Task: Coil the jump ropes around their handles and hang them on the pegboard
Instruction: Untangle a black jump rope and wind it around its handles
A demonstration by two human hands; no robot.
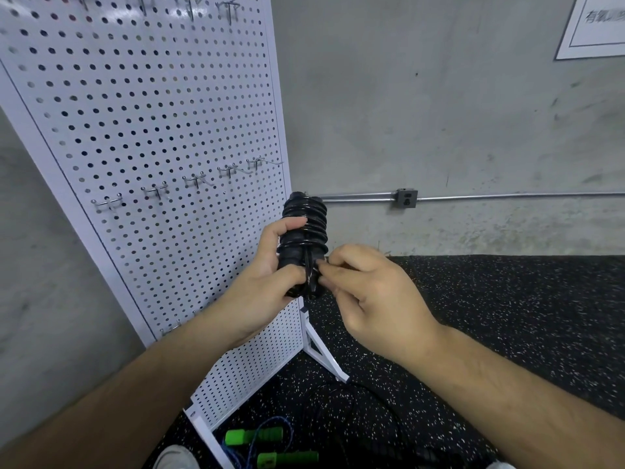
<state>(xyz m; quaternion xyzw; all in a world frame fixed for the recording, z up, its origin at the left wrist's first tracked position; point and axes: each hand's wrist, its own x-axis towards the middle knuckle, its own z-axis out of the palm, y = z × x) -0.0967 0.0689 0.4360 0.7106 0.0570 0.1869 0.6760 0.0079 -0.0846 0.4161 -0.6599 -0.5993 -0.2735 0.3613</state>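
My left hand (267,265) grips a black jump rope (306,218), its cord coiled tightly round the two upright handles. My right hand (368,289) pinches the cord's loose end at the lower part of the bundle. I hold the bundle just in front of the right edge of the white pegboard (152,130). A row of metal hooks (155,191) runs across the board at about bundle height. On the floor below lies a second rope with green handles (270,448) and a blue cord, uncoiled.
The pegboard's white stand leg (324,353) juts out onto the black speckled floor mat (507,299). A thin black cord (372,394) lies looped on the mat. A grey wall with a conduit and socket box (407,198) stands behind. A shoe tip (176,458) shows below.
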